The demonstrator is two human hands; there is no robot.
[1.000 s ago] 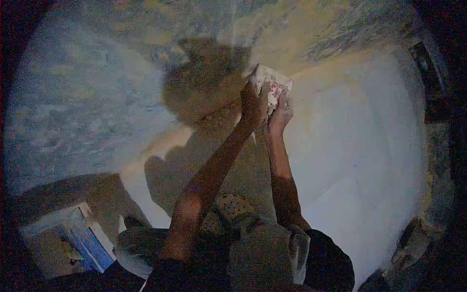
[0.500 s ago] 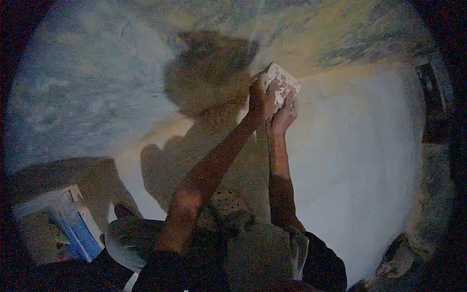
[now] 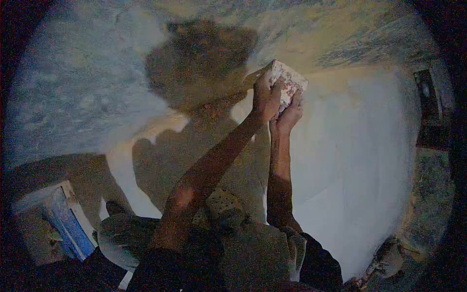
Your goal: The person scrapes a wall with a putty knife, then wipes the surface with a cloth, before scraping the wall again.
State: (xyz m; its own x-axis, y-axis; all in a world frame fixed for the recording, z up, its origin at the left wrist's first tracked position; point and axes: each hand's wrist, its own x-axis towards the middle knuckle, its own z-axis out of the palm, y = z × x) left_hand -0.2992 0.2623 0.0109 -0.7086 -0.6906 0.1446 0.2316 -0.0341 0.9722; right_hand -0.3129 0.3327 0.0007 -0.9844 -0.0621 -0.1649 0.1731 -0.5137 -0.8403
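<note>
Both of my hands grip a pale, angular block [image 3: 292, 87] speckled with reddish marks, at arm's length ahead of me. Its exact kind is not clear in the dim light. My left hand [image 3: 266, 100] is closed on its left side, the thumb lying along the near face. From below and to the right, my right hand [image 3: 290, 114] wraps round its lower corner. The block is in front of the border between a rough, mottled grey-yellow surface [image 3: 87, 87] and a smooth pale area [image 3: 350, 146]. Whether it touches either surface cannot be made out.
A rounded, speckled stone-like object [image 3: 226, 207] is near my knees. At lower left lies a panel with a blue strip [image 3: 75, 226]. A dark rectangular object [image 3: 430, 107] stands at the right edge. My shadow covers much of the surface ahead.
Block and hands have shifted slightly right in view, both hands still gripping it. My head's shadow has moved left and a little up.
</note>
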